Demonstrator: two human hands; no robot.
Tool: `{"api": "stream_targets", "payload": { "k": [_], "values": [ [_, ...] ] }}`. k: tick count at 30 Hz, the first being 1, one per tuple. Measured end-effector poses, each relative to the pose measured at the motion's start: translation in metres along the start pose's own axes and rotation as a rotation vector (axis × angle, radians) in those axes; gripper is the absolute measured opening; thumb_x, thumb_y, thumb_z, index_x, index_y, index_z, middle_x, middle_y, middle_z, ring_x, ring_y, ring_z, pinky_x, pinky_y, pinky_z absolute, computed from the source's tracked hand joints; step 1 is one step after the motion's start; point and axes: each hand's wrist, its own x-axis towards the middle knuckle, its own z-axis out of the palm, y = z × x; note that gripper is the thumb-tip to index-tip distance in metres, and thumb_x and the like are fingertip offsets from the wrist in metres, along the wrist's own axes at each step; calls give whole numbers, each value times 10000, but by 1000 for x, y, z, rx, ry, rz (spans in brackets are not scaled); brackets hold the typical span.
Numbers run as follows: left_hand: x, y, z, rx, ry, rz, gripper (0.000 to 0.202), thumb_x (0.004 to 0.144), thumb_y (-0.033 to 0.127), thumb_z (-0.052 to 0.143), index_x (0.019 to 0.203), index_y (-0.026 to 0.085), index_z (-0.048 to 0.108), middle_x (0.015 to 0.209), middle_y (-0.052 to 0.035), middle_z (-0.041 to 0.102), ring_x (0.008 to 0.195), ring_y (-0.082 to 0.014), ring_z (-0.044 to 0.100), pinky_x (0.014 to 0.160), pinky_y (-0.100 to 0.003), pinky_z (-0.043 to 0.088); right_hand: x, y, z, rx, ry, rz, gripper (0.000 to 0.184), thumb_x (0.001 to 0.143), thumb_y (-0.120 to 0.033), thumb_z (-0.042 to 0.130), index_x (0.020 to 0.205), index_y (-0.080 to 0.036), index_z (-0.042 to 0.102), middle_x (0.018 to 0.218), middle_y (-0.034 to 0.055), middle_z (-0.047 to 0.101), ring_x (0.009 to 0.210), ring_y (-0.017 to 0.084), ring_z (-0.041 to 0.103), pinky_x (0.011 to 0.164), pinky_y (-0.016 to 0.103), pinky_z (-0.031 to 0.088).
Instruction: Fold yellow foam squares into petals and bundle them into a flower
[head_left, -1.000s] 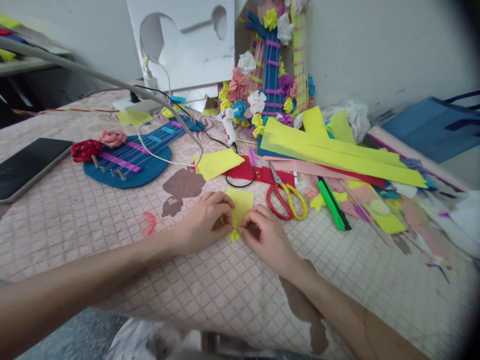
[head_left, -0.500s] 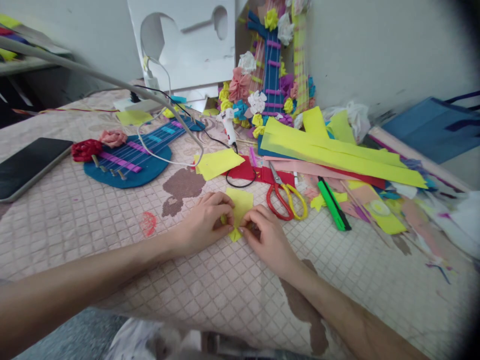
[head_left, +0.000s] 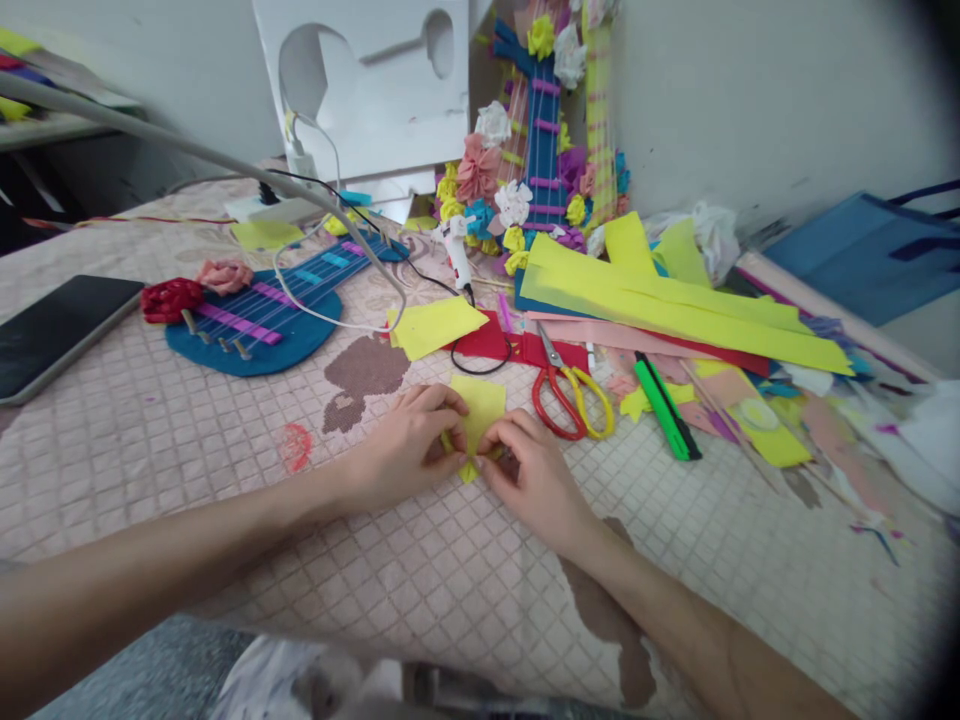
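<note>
A small piece of yellow crepe paper (head_left: 486,400) lies on the tablecloth between my hands, its near end gathered to a point. My left hand (head_left: 416,440) pinches its left side with thumb and fingers. From the right, my right hand (head_left: 529,465) pinches the same near end, the fingertips of both hands almost meeting. Part of the paper is hidden under the fingers. Just right of my right hand lie scissors (head_left: 571,395) with one red and one yellow handle. Beyond the paper are a yellow sheet (head_left: 435,327) and a red strip (head_left: 551,352).
A blue paper guitar (head_left: 262,310) with flowers and a phone (head_left: 64,330) lie left. A glue gun (head_left: 456,250) stands behind, near a looping white cable (head_left: 341,322). On the right are a green cutter (head_left: 666,408) and long yellow strips (head_left: 675,305). Decorated guitars (head_left: 544,130) lean at the back.
My right fingertips have shifted slightly left, closer to the left ones, over the gathered end of the yellow paper. Otherwise the scene looks the same.
</note>
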Motion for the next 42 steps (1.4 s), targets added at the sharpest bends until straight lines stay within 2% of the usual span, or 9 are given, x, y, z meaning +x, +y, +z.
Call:
{"api": "stream_targets", "payload": {
  "k": [10, 14, 17, 20, 24, 30, 34, 37, 42],
  "values": [
    [-2, -1, 2, 3, -2, 17, 102, 697, 173, 634, 795, 165, 606, 1080, -89, 526, 1044, -247, 493, 900, -405, 427, -3, 1, 2, -26, 7, -48, 140, 724, -160, 604, 818, -213, 514, 873, 36, 533, 881, 216, 517, 772, 376, 415],
    [-3, 3, -3, -7, -41, 18, 185, 660, 175, 675, 830, 171, 602, 1104, -85, 508, 1072, -252, 478, 933, -412, 407, -4, -1, -1, -25, -21, -55, 243, 677, -208, 670, 862, -210, 513, 917, 39, 518, 912, 222, 505, 797, 387, 411],
    [-3, 4, -6, -11, -83, 6, 274, 630, 246, 737, 855, 173, 597, 1131, -91, 493, 1089, -268, 462, 936, -424, 402, -4, -1, -7, -10, -81, -45, 332, 647, -278, 726, 894, -203, 517, 951, 44, 510, 937, 231, 493, 814, 396, 410],
    [-3, 2, -6, -17, -110, 1, 353, 604, 319, 774, 869, 173, 594, 1142, -96, 483, 1085, -272, 455, 916, -421, 410, -3, 1, -10, 28, -110, -60, 244, 741, -311, 667, 905, -198, 526, 945, 45, 516, 943, 221, 495, 813, 382, 411],
    [-3, 1, -6, -27, -116, 1, 368, 591, 315, 784, 870, 176, 588, 1145, -89, 479, 1080, -266, 448, 916, -420, 406, -1, 1, -5, 25, -54, -37, 30, 825, -220, 543, 836, -198, 526, 877, 40, 528, 874, 197, 510, 759, 351, 413],
    [-2, 1, -10, -49, -112, 18, 300, 635, 297, 757, 868, 180, 608, 1125, -81, 498, 1087, -261, 452, 931, -417, 402, -1, -4, 8, -92, 34, 19, 130, 746, -241, 630, 795, -198, 517, 852, 34, 539, 845, 213, 511, 749, 366, 393],
    [0, -2, -9, -90, -48, 30, 41, 785, 166, 580, 800, 175, 617, 1042, -66, 548, 1004, -205, 517, 894, -367, 435, -1, -5, 10, -121, 52, 14, 154, 734, -258, 648, 801, -204, 520, 848, 36, 539, 848, 222, 511, 747, 366, 388],
    [0, -6, -7, -93, 30, 26, 104, 790, 99, 522, 777, 168, 599, 982, -64, 568, 960, -189, 539, 871, -348, 450, 0, -4, 10, -120, 54, 8, 163, 727, -251, 656, 799, -203, 518, 851, 34, 541, 845, 218, 516, 751, 363, 386],
    [-4, -4, -13, 31, 157, 7, 108, 798, 113, 532, 797, 183, 614, 999, -56, 596, 990, -209, 526, 885, -373, 416, -1, -4, 12, -104, 65, 3, 173, 725, -246, 666, 805, -201, 520, 861, 36, 536, 858, 220, 517, 759, 362, 389]
  ]
}}
